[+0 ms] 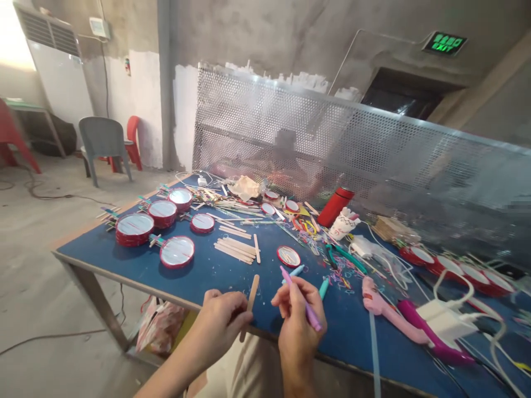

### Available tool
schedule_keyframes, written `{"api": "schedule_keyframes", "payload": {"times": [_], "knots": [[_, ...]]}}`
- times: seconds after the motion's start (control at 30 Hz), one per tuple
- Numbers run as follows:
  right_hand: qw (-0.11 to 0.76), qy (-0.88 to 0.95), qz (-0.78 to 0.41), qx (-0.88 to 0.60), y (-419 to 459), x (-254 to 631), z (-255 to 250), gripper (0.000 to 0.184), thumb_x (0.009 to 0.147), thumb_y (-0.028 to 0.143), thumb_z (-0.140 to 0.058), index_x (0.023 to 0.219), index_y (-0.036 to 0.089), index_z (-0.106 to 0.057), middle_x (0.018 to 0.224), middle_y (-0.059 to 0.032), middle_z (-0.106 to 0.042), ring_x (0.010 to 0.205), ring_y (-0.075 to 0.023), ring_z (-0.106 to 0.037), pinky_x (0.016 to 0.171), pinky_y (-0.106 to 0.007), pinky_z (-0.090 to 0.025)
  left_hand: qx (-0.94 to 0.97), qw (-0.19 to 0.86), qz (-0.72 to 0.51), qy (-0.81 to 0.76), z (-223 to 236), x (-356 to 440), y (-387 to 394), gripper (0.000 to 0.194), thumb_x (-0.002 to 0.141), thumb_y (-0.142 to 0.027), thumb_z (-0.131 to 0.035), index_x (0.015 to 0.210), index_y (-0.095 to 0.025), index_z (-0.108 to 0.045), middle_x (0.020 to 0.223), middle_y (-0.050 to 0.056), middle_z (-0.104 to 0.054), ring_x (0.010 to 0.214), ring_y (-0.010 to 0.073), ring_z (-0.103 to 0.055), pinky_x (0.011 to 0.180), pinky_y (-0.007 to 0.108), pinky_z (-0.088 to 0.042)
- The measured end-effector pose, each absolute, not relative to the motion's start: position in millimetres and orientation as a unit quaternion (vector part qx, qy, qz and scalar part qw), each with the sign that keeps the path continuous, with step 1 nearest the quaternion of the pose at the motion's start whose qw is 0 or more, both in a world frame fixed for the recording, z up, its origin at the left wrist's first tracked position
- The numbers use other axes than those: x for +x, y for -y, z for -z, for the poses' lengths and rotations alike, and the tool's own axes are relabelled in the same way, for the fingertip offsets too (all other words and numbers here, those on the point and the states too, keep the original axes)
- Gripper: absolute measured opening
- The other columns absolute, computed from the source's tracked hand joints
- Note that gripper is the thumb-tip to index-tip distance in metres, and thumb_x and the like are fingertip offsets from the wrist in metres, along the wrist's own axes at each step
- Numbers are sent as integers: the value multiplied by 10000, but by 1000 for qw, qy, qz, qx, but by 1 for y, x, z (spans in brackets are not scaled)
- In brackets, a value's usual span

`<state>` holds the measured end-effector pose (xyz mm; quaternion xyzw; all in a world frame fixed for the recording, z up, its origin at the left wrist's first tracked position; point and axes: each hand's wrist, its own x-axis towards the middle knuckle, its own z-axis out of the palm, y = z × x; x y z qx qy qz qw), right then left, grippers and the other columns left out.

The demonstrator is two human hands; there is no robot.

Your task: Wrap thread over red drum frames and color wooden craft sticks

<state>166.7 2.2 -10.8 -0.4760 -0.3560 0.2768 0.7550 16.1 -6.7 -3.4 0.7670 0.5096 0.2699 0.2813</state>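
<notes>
My left hand (226, 316) pinches a wooden craft stick (253, 296) upright at the table's front edge. In my right hand (302, 312) is a purple marker pen (307, 307), held like a writing pen with its tip toward the upper left. Just behind that hand lie a light blue marker (293, 273) and a teal marker (324, 288). A small red-rimmed round dish (289, 256) with short sticks in it sits beyond them. Several loose craft sticks (235, 250) lie in a row farther back on the blue table.
Banjo-shaped crafts with red rims (177, 252) stand at the left. Green-handled pliers (350, 258), a pink glue gun (392, 314), a white power strip (446, 319) and cables lie right. A red bottle (335, 207) and a paper cup (344, 224) stand before a perforated metal panel (265, 127).
</notes>
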Motion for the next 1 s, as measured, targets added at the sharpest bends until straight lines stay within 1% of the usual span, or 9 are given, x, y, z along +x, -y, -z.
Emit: {"api": "schedule_keyframes", "payload": {"times": [0.13, 0.3, 0.37, 0.43, 0.53, 0.6, 0.77, 0.9, 1.0], "knots": [[719, 437, -237, -486, -3, 161, 12, 266, 901, 449, -661, 934, 191, -609, 604, 49, -621, 515, -112, -568, 507, -220, -434, 773, 230, -254, -535, 6, 20, 9, 247, 945, -273, -502, 722, -210, -587, 689, 33, -688, 712, 210, -611, 807, 359, -372], [676, 466, -228, -523, 4, 164, 14, 314, 929, 495, -601, 948, 185, -642, 544, 57, -584, 454, -111, -504, 460, -226, -405, 783, 212, -196, -551, -4, 25, 10, 186, 921, -228, -495, 756, -211, -578, 740, 62, -715, 742, 235, -646, 770, 351, -389], [664, 477, -232, -526, 3, 168, 15, 330, 920, 501, -602, 982, 181, -652, 590, 37, -625, 474, -121, -536, 461, -232, -430, 787, 199, -176, -556, -10, 27, 5, 157, 898, -205, -499, 763, -217, -577, 730, 57, -709, 728, 229, -649, 736, 330, -390], [652, 493, -234, -526, -1, 171, 16, 337, 908, 493, -609, 1011, 176, -663, 703, -11, -696, 560, -147, -620, 510, -250, -486, 786, 193, -178, -560, -14, 26, -2, 139, 890, -215, -499, 772, -223, -575, 705, 48, -687, 704, 223, -636, 652, 299, -369], [626, 532, -232, -521, -7, 171, 15, 311, 877, 455, -642, 1011, 179, -695, 877, -72, -759, 763, -196, -713, 675, -300, -567, 785, 260, -212, -521, -18, 19, -13, 167, 909, -280, -491, 765, -223, -553, 667, 9, -650, 622, 181, -583, 569, 261, -330], [608, 555, -250, -510, -8, 168, 12, 273, 845, 407, -680, 1008, 191, -709, 920, -70, -770, 827, -202, -726, 755, -311, -582, 785, 311, -213, -492, -20, 13, -18, 188, 896, -298, -503, 728, -218, -530, 652, -14, -632, 600, 155, -549, 560, 236, -333], [627, 533, -272, -499, -3, 156, 1, 192, 838, 371, -695, 932, 204, -691, 814, -13, -748, 732, -166, -719, 690, -255, -586, 787, 332, -185, -486, -29, 10, -19, 226, 877, -274, -482, 671, -206, -548, 615, -22, -616, 575, 132, -541, 546, 215, -333], [649, 496, -162, -553, -18, 180, -2, 274, 856, 445, -657, 978, 199, -666, 898, -43, -749, 768, -178, -713, 704, -284, -577, 746, 435, -183, -470, -31, 11, -25, 230, 892, -351, -474, 760, -207, -595, 574, -33, -627, 421, 121, -540, 426, 209, -309], [641, 473, -52, -602, -36, 217, -1, 343, 863, 487, -600, 1019, 187, -657, 948, -89, -749, 796, -211, -703, 713, -330, -556, 720, 497, -190, -445, -27, 6, -37, 231, 891, -412, -490, 824, -209, -578, 534, -52, -625, 326, 112, -512, 350, 199, -259]]}}
